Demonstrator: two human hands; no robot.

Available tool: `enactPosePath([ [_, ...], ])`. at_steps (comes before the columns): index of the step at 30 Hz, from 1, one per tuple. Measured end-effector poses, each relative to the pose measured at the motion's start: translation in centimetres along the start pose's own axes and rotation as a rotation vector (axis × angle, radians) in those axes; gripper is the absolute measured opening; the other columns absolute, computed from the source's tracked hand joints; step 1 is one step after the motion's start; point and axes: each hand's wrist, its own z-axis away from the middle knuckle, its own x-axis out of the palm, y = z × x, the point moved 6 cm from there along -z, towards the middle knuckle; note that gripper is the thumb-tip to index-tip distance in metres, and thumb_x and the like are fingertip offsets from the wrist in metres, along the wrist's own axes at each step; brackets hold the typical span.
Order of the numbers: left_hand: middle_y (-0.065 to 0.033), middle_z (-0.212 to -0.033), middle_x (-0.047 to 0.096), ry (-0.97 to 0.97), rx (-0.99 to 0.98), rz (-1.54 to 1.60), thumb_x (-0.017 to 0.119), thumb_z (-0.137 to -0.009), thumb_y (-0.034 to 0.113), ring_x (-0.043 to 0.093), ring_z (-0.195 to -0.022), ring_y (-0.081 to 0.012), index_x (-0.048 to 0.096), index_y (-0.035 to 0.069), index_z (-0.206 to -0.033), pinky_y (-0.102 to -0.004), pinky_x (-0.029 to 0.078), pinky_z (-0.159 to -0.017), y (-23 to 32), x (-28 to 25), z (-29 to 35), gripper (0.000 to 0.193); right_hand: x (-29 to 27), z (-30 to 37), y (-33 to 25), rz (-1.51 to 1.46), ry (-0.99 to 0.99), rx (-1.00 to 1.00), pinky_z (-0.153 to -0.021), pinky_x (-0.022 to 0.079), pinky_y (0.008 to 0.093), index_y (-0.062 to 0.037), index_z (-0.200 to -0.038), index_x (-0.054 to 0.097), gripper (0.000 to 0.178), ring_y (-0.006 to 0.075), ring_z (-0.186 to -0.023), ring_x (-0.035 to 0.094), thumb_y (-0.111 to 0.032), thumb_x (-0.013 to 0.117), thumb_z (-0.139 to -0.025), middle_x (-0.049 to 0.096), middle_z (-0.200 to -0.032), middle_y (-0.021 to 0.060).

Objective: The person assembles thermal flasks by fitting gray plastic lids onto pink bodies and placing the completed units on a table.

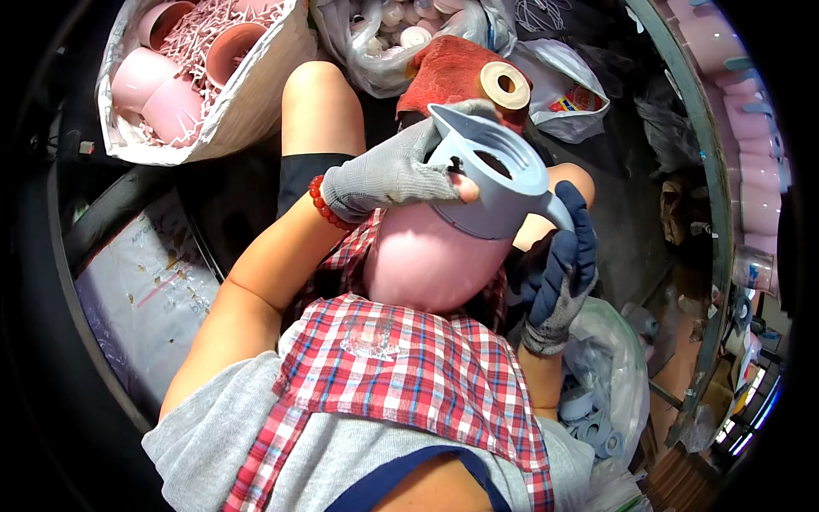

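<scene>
A pink jug [431, 256] with a blue-grey spouted collar [486, 192] and a side handle [556, 211] is tilted over my lap. Its round top opening faces up. My left hand [397, 171], in a grey fingerless glove, wraps round the collar with the thumb tip pressed on its near side. At the handle, my right hand [559, 273], in a navy and grey glove, has its fingers curled. Just beyond the jug, a cream ring [505, 85] lies against a red cloth-covered thing [444, 72].
A white sack [222, 119] at the far left holds pink jug bodies and small pink sticks. Beyond my knees, a clear bag [367, 68] contains pale round parts. Blue-grey parts [589, 418] fill a plastic bag by my right arm. Pink jugs [759, 171] line a metal-framed rack at right.
</scene>
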Motion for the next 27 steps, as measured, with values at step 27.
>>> enactPosePath([
  [27,-0.0103,-0.12,0.055,0.293,0.212,-0.233,0.08,-0.061,0.056,0.051,-0.112,-0.0167,0.035,-0.006,-0.133,-0.031,0.038,-0.098,5.2,-3.7,0.0,0.105,-0.4,-25.2,3.8,0.045,-0.317,-0.316,-0.081,0.048,0.0303,-0.0013,-0.133,0.042,0.051,0.0167,-0.091,0.06,-0.024,0.058,-0.091,0.061,-0.108,0.0103],
])
